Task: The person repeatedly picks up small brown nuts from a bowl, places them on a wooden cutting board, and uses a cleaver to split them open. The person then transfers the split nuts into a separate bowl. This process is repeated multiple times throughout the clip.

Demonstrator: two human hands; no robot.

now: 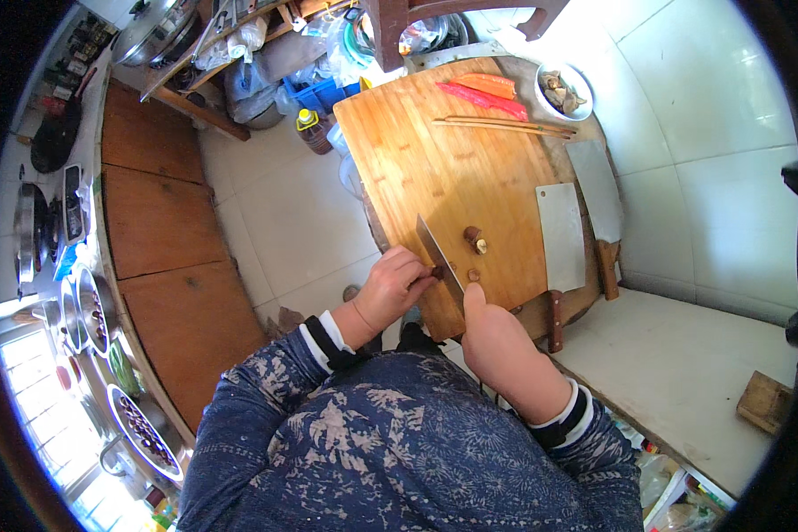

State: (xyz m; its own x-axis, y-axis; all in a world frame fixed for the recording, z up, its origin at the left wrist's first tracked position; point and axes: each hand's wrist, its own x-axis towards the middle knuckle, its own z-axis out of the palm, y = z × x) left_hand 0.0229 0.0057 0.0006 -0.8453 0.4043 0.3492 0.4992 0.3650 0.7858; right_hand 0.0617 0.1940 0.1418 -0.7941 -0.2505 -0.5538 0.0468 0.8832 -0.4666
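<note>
My right hand [505,342] grips a cleaver by its handle, with the broad blade [441,253] standing on edge over the near left of a wooden cutting board [405,146]. Left of the blade, my left hand [394,282] pinches a small dark brown nut [437,272], likely a chestnut, between its fingertips and close to the steel. To the right of the blade lie a brown nut [472,233], a piece with a pale cut face [481,247] and a smaller brown piece [473,274].
A second cleaver [562,233] lies on the board's right side, a third [595,189] beyond it. Wooden chopsticks [499,124], orange and red long pieces [485,93] and a white bowl [544,110] of brown pieces are farther back. A basin [176,465] of dark nuts stands on the left counter.
</note>
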